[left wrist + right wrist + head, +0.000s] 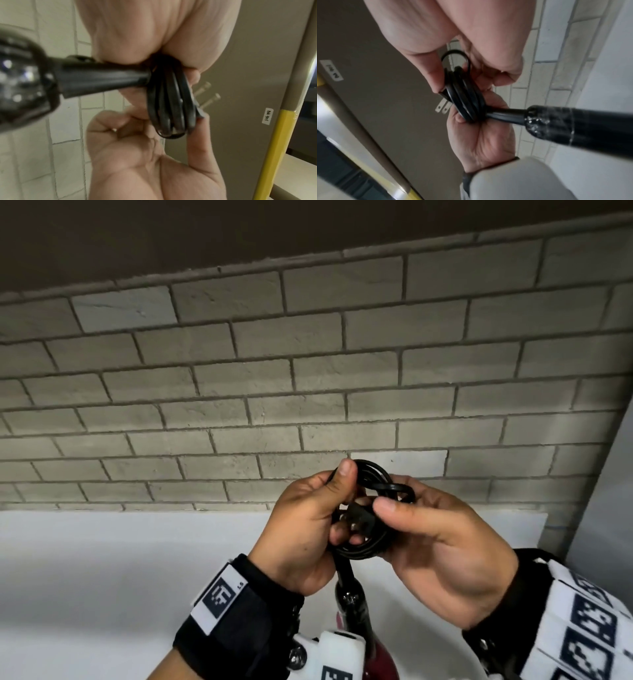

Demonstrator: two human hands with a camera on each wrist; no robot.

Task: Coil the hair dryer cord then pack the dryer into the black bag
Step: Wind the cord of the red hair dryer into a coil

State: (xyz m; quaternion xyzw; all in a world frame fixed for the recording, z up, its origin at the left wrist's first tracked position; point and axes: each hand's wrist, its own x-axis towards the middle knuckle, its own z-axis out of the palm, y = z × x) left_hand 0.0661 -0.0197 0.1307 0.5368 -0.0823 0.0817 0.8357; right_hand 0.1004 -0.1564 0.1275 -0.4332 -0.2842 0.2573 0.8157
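**Cord bundled between both hands, dryer hanging below**

The black cord [368,508] is wound into a small bundle of loops, held up in front of the grey brick wall [308,364], above the white counter [102,570] at the wall's foot. The left hand [305,529] has its fingers curled through the loops, with the thumb laid over the top of the coil. The right hand [442,542] grips the bundle from the other side, its thumb pressing on the plug [359,517] in the middle. From the wrist views, the plug's two metal prongs [442,107] stick out of the coil on the side away from the wall.

The hair dryer [352,604] hangs straight below the coil, between the two wrists. Its thick black cord boot enters the bottom of the loops, and a dark red part of the body shows lower down. It is closer to the person than the wall is. I can't see the black bag from any angle.
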